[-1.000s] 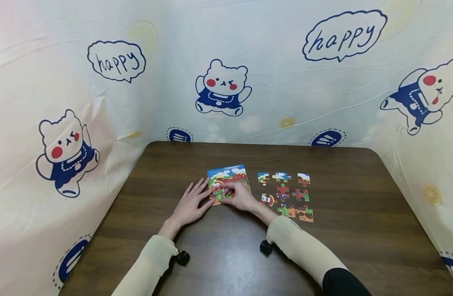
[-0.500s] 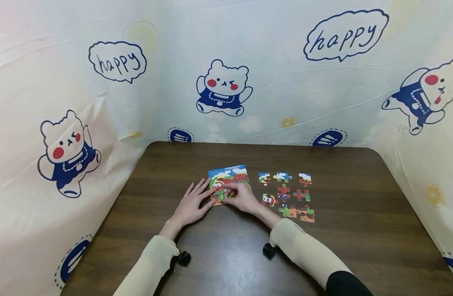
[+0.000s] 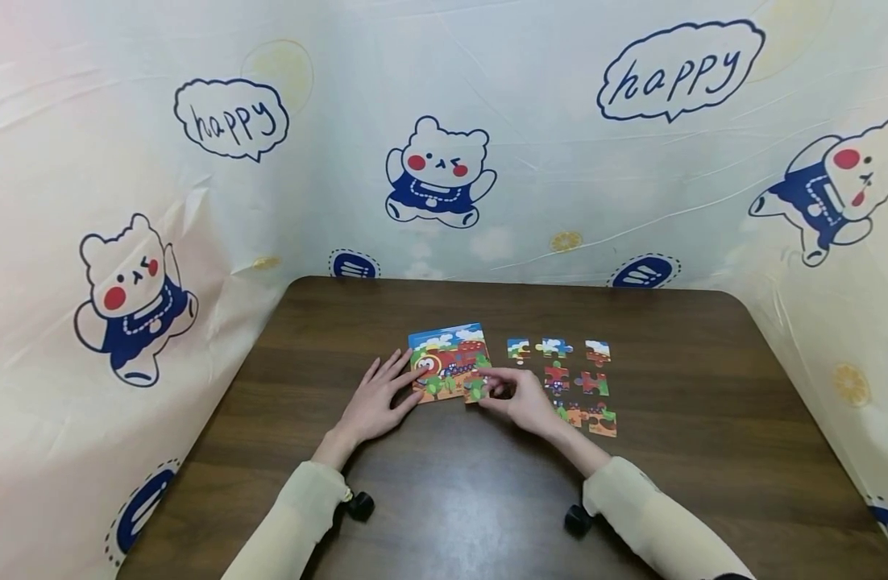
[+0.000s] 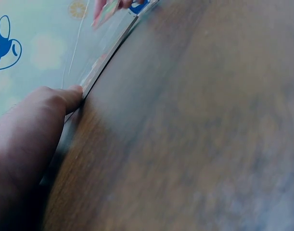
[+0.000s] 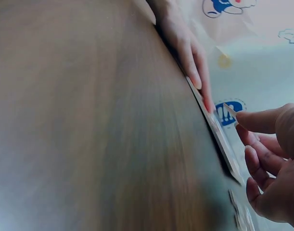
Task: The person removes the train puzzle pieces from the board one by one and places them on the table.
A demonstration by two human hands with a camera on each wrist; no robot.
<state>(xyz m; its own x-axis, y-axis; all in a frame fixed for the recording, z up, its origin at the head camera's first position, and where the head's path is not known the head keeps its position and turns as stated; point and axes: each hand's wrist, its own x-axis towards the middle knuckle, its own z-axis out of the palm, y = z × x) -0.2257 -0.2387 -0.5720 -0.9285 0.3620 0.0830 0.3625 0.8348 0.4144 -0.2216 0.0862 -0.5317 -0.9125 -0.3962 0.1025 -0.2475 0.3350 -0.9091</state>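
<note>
A colourful jigsaw puzzle [image 3: 444,334], a flat picture with blue sky and red and green below, lies mid-table in the head view. My left hand [image 3: 371,408] rests on its lower left edge, fingers straight and spread; the left wrist view shows the thumb [image 4: 41,115] at the edge. Over the lower right corner, my right hand [image 3: 527,403] pinches a green-and-orange puzzle piece [image 3: 474,391] between thumb and finger. From the right wrist view that piece [image 5: 230,110] appears edge-on, held above the puzzle [image 5: 223,142].
Several loose puzzle pieces [image 3: 556,347] lie in rough rows to the right of the puzzle; the right hand covers some on the lower left. The brown wooden table [image 3: 444,499] meets a printed cloth backdrop [image 3: 328,161] behind and at both sides.
My right hand has moved rightward from the puzzle's middle to its lower right corner, uncovering the picture and covering a loose piece with a face. The left hand stays in place.
</note>
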